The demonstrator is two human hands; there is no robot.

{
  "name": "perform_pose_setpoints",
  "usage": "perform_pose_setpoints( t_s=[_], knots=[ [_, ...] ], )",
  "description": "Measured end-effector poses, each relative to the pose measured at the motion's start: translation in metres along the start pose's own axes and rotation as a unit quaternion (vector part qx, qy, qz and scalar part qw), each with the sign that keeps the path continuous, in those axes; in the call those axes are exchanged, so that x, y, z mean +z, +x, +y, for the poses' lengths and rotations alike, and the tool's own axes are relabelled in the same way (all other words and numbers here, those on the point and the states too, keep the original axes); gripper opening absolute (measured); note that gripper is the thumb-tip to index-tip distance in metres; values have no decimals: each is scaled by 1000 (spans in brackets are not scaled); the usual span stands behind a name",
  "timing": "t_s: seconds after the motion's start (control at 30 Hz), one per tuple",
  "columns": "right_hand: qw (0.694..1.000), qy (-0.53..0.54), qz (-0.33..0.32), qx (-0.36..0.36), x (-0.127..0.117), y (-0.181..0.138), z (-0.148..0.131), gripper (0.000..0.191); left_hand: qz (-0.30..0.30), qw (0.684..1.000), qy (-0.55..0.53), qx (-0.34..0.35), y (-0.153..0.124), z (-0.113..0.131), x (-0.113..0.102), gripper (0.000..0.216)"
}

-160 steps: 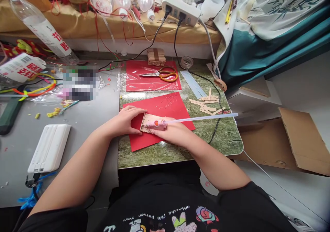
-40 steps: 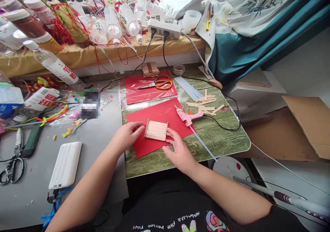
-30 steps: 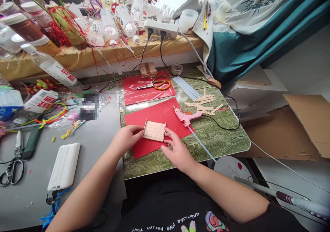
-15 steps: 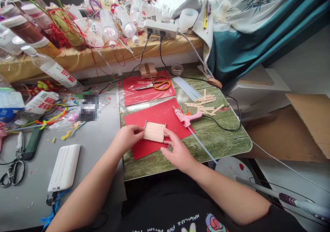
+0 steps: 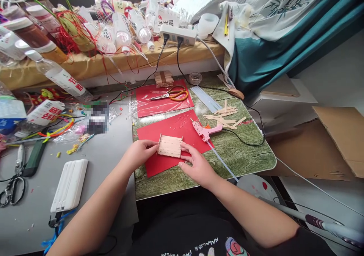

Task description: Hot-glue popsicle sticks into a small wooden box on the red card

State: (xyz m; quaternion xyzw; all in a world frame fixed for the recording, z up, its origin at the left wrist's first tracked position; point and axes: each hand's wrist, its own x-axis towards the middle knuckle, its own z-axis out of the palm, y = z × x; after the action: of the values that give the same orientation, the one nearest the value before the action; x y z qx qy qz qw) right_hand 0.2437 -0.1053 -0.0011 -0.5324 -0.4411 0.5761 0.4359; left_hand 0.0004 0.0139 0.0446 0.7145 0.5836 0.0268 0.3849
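One stick panel (image 5: 170, 146), pale sticks side by side with a strip along the left and right ends, on or just above the red sheet (image 5: 172, 127), between both hands; can't tell if its underside touches. Left hand (image 5: 142, 151) pinches the panel's left edge, thumb and fingers drawn close. Right hand (image 5: 198, 166) is half spread: fingertips at the panel's right edge, thumb well clear of it on the near side. Red sheet lies askew on the green wood-grain table (image 5: 247, 159), thin strands (image 5: 182, 121) on its far part. Pink glue gun (image 5: 204, 130) is on its side to the right of the panel, nozzle over the sheet, glue stick (image 5: 223, 160) running out the back to the table's near edge, black cord (image 5: 241, 139) off the handle. Loose sticks (image 5: 225, 105) are piled just beyond the gun, with spare glue sticks (image 5: 205, 98) behind them. Farther back: scissors (image 5: 170, 93) with orange handles on a clear-wrapped red pack (image 5: 146, 106), banded stick bundle (image 5: 164, 79) at its far edge, clear ring (image 5: 195, 82) to the right of that. Gray table (image 5: 99, 159) on the left carries a white power bank (image 5: 69, 186), green cutter (image 5: 34, 163) and black-handled shears (image 5: 19, 172). Power strip (image 5: 178, 35) sits on the ledge behind, two plugs in.
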Motion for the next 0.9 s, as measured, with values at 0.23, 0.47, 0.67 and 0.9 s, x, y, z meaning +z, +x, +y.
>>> perform_pose_setpoints(
  t_s=[0.23, 0.47, 0.67, 0.9],
  knots=[
    [1000, -5, -7, -7, -16, 22, -5, 53, -59, 995, -77, -17, -11, -14, -4, 48],
    [998, 70, -5, 4, -6, 14, 2, 44, -32, 966, -255, 15, -15, -29, 13, 71],
    [996, 74, -36, 11, 17, -9, 7, 65, 48, 986, -126, 99, -7, -24, 20, 87],
    [995, 18, -88, -48, 9, -11, 6, 54, 147, 978, 13, 149, -1, -31, 43, 128]
  ],
)
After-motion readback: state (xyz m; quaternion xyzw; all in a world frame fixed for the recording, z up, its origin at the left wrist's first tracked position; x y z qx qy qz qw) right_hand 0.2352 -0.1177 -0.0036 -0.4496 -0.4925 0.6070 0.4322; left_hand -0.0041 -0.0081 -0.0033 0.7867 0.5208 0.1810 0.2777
